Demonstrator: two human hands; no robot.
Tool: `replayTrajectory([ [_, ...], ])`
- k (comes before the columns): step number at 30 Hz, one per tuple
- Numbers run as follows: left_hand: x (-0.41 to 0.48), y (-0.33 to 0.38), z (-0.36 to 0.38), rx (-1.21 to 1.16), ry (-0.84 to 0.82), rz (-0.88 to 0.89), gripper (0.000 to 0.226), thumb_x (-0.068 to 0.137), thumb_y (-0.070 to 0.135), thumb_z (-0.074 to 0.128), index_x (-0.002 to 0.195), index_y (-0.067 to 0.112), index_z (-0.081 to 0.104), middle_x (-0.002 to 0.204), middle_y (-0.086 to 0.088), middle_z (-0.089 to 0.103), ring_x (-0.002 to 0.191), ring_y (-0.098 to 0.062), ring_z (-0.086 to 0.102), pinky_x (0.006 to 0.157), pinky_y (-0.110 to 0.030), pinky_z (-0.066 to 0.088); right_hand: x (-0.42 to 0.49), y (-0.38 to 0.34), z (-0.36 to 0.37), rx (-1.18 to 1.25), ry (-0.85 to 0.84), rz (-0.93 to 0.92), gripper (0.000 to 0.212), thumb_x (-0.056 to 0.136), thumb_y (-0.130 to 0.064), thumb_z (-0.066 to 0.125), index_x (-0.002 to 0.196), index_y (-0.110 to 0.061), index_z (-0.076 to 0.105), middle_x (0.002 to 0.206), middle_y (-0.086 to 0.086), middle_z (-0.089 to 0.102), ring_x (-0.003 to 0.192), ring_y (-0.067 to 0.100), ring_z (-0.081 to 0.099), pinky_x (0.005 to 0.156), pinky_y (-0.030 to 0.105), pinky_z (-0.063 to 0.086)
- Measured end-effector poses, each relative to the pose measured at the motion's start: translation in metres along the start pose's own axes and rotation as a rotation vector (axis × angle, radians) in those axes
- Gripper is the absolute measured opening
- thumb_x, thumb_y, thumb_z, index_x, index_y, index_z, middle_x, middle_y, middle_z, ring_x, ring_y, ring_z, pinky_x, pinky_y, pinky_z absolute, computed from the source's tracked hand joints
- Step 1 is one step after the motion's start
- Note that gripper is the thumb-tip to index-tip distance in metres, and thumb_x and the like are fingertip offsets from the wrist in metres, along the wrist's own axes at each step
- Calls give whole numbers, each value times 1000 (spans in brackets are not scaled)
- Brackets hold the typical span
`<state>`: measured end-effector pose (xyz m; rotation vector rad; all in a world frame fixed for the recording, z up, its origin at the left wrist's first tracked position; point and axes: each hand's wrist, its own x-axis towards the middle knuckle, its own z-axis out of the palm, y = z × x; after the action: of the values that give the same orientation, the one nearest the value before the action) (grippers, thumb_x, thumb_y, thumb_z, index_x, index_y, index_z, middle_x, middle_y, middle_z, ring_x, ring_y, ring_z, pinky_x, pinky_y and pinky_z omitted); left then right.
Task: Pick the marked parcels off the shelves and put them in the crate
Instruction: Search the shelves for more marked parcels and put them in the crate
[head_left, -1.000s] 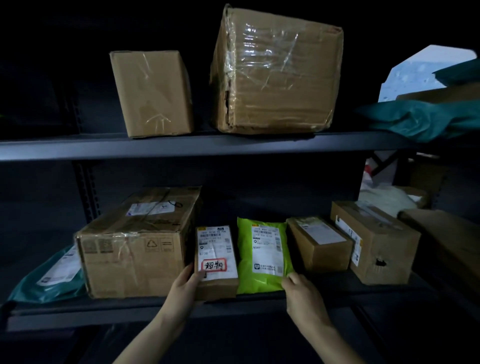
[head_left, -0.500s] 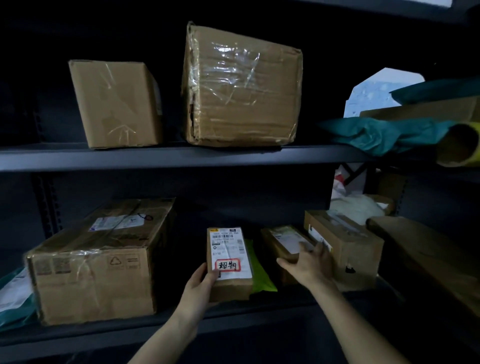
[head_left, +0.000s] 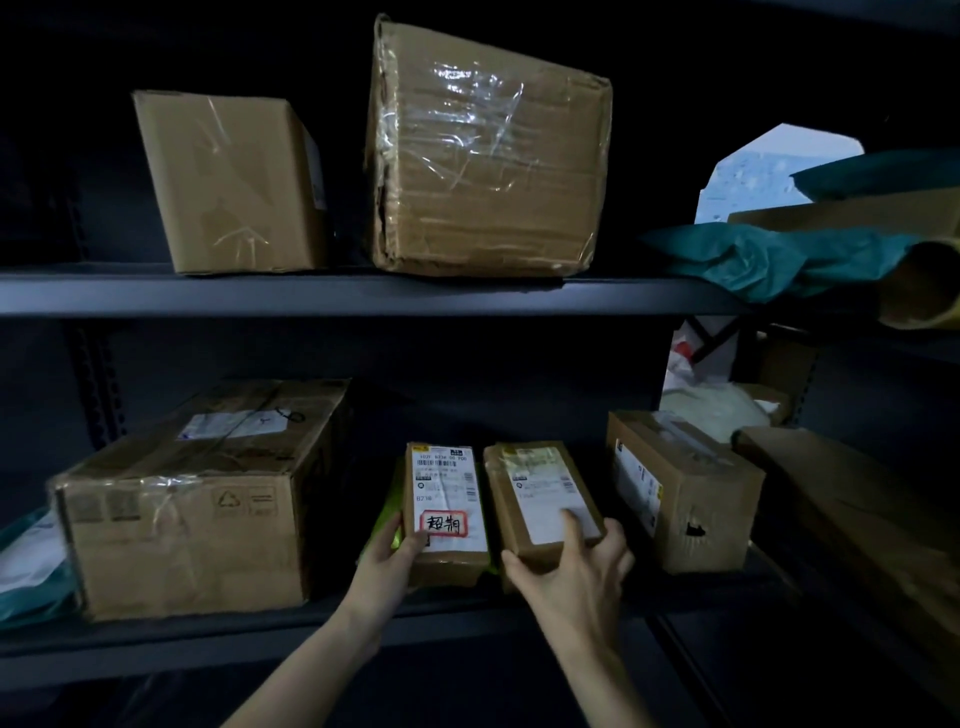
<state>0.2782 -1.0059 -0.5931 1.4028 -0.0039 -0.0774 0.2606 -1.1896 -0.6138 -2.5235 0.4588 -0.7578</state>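
Room: gap lying right of small box (head_left: 535, 488).
Left hand (head_left: 384, 566): gripping red-stamped parcel (head_left: 447, 499), running near-far.
Right hand (head_left: 571, 577): gripping small box.

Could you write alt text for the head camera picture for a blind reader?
A person's left hand grips a small marked parcel, its label stamped in red, on a dark lower shelf, while the right hand holds the unmarked box beside it. A large box stands to their left, under an upper shelf holding a taped box.
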Motion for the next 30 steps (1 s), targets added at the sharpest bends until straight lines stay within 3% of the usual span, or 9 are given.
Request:
replayTrajectory([
  [5,-4,0,5,6,-2,13,45,94,23,52,138,25,40,96,7,65,88,-9,63,65,-22,49,1,-10,4,14,11,11,82,62,-69,66,132,-32,44,143,16,17,125,32,21,97,38,41],
  [9,1,-1,3,7,11,7,57,94,24,54,146,22,31,96,6,64,89,-11,62,69,-25,49,3,-10,6,-10,8,14,83,62,-72,63,132,-33,43,143,15,15,124,31,20,96,38,43],
  [13,7,-1,3,-24,19,-2,57,92,27,55,145,24,33,98,5,65,91,-13,63,69,-27,49,9,-14,5,-80,-52,39,85,67,-77,52,139,-37,33,147,14,10,128,30,18,102,38,36],
  [18,17,5,5,-79,55,11,55,92,26,56,144,20,37,125,-11,60,103,-23,62,86,-40,52,14,-3,-11,-141,-140,8,86,71,-81,40,144,-41,20,156,9,6,138,29,15,110,41,23],
  [20,21,12,10,-65,66,53,54,91,28,56,142,19,39,126,-12,59,106,-26,60,93,-45,49,17,11,-26,-117,-82,-18,81,75,-76,42,144,-39,23,155,7,11,138,28,17,110,42,24],
  [24,21,30,31,-114,36,154,45,94,24,51,137,14,45,121,-12,61,104,-23,60,85,-41,49,46,44,-75,-29,234,-47,56,81,-46,63,131,-21,53,145,14,37,129,34,35,101,44,34],
  [26,19,36,47,-130,12,169,39,95,23,49,133,13,49,119,-11,62,105,-25,60,87,-43,49,70,62,-98,-89,290,9,55,81,-41,64,131,-19,53,146,17,36,131,35,32,104,46,31],
  [30,11,34,81,-101,-46,166,22,95,21,49,116,21,54,105,-2,67,96,-19,63,87,-42,50,112,89,-121,-242,54,147,75,80,-63,52,144,-29,29,155,18,12,141,36,12,114,46,19],
])
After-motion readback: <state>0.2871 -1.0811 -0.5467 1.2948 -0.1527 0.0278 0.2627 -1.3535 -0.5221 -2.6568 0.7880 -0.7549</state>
